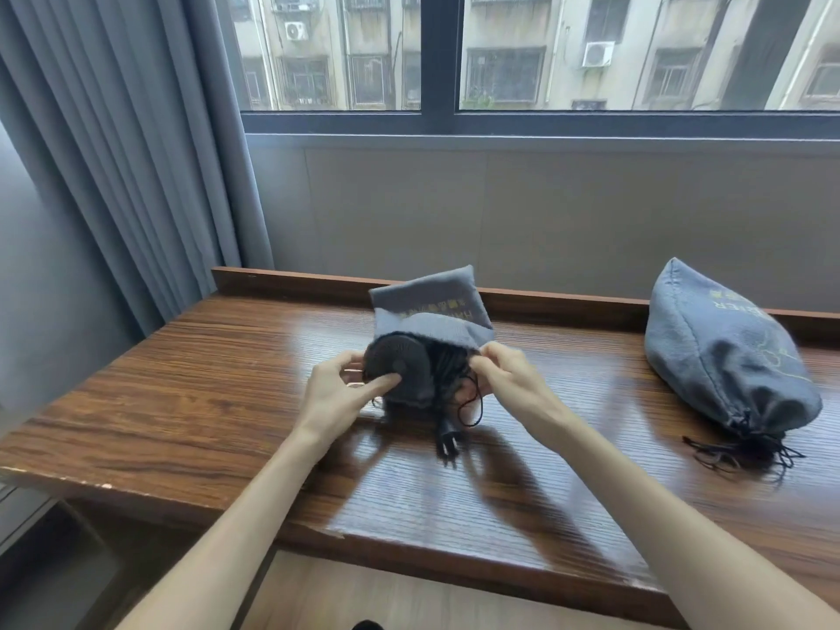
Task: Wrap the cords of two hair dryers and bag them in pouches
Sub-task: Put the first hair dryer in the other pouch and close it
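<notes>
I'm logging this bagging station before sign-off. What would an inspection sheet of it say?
Surface: glossy wooden desk with raised back lip.
Job's things: black dryer half inside open grey pouch; second pouch full, drawstring closed, lying on the right.
Clutter: nothing seen.
Hands: left hand holds the dryer; right hand pinches the pouch rim.
Cables: plug hangs out onto the desk; cord bundle partly hidden.
Surroundings: curtain on the left, window behind.

Wooden desk [182, 379] bearing two grey pouches [722, 356].
</notes>
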`<state>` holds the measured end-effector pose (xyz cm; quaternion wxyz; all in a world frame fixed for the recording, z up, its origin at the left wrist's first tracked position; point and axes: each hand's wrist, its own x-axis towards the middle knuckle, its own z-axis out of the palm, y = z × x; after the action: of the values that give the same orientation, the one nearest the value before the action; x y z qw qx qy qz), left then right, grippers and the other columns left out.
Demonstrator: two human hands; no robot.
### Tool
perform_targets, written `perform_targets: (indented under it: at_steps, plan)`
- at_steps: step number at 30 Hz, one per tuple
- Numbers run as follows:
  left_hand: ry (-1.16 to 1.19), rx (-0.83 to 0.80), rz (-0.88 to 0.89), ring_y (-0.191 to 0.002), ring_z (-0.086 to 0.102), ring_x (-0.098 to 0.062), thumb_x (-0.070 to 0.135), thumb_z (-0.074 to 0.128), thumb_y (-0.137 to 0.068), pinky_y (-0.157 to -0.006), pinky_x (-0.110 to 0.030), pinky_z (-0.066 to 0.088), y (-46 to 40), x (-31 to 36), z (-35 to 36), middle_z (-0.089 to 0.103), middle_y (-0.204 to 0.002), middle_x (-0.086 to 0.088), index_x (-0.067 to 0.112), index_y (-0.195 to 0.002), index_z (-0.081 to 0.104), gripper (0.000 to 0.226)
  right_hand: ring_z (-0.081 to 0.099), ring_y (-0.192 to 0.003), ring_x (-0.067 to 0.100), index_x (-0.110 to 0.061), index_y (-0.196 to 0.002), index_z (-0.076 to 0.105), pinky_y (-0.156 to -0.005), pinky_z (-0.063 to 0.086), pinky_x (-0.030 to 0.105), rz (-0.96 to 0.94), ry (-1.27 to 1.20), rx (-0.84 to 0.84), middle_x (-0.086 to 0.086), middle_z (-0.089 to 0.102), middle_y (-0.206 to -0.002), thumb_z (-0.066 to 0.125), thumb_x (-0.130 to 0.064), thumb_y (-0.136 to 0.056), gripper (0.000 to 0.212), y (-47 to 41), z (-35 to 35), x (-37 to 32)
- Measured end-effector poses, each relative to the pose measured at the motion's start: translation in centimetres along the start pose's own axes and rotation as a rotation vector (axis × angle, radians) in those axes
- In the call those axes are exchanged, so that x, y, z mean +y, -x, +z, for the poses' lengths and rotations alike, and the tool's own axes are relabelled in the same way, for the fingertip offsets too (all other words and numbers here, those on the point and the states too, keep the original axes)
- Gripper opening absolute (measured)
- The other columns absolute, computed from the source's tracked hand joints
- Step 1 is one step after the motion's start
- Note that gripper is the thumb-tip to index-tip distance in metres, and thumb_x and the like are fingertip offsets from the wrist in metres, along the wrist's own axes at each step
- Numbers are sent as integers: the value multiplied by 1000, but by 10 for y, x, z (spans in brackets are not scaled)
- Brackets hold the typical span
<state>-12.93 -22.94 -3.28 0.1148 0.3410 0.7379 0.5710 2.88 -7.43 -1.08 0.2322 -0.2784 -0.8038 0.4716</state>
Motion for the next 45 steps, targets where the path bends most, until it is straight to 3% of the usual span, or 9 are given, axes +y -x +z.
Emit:
perform_targets:
  at_steps: [2,4,9,12,16,21,27,39,45]
  plan:
    - [126,40,-15,-68,67,5,11,82,-73,-63,-7,49,-2,11,6,73,-83,-1,5,-93,71,24,56,-44,1,-9,-69,45,-51,44,24,13,-73,23,1,53,-56,44,-8,-95,26,-3,-9,-12]
    - [230,47,-25,-64,65,6,6,79,-75,-61,-7,49,-6,23,11,72,-81,-2,6,-89,71,16,56,-38,4,-10,-65,44,-42,40,17,4,-111,58,-3,55,-46,41,-3,-96,31,-10,-20,-25]
    - [345,-4,-35,-72,67,-8,1,72,-82,-66,-14,54,-22,48,15,71,-87,-10,-5,-104,67,23,64,-44,22,1,-83,55,-46,54,27,38,-130,-5,17,64,-59,37,-2,-95,22,-21,-48,-47]
    - [380,-34,-18,-63,67,-13,0,66,-87,-63,-19,57,-36,67,12,68,-84,-16,-13,-103,65,21,61,-39,22,1,-84,52,-38,49,25,48,-114,25,20,55,-58,37,-3,-95,19,-27,-68,-59]
    - [296,-87,5,-64,63,-21,2,65,-88,-61,-23,56,-49,87,4,65,-73,-14,-11,-95,67,15,44,-33,22,-6,-66,45,-37,30,19,84,33,20,10,42,-41,37,-4,-89,25,-33,-94,-68]
    - [255,-27,96,-50,62,-8,0,64,-88,-53,-18,54,-59,116,-2,66,-53,2,5,-75,69,15,24,-35,10,-15,-58,36,-38,21,18,-19,9,108,1,31,-54,39,-7,-91,34,-40,-109,-81]
    - [168,21,98,-45,62,-3,2,66,-88,-47,-15,51,-64,143,1,63,-67,-7,2,-81,67,7,21,-43,15,-18,-57,37,-38,18,18,-11,75,142,3,33,-57,40,-13,-87,31,-50,-119,-93]
    - [248,5,211,-53,66,-8,2,65,-89,-59,-20,58,-71,192,6,64,-73,-10,-8,-96,67,13,24,-32,7,-15,-67,45,-39,16,22,-107,-234,217,6,52,-60,40,-10,-96,30,-54,-145,-113]
    - [194,-17,225,-60,64,-6,6,64,-90,-56,-17,54,-64,175,7,66,-74,-4,1,-91,70,7,46,-50,16,-14,-75,52,-53,36,29,-117,-246,192,6,59,-68,40,-14,-99,27,-39,-149,-101]
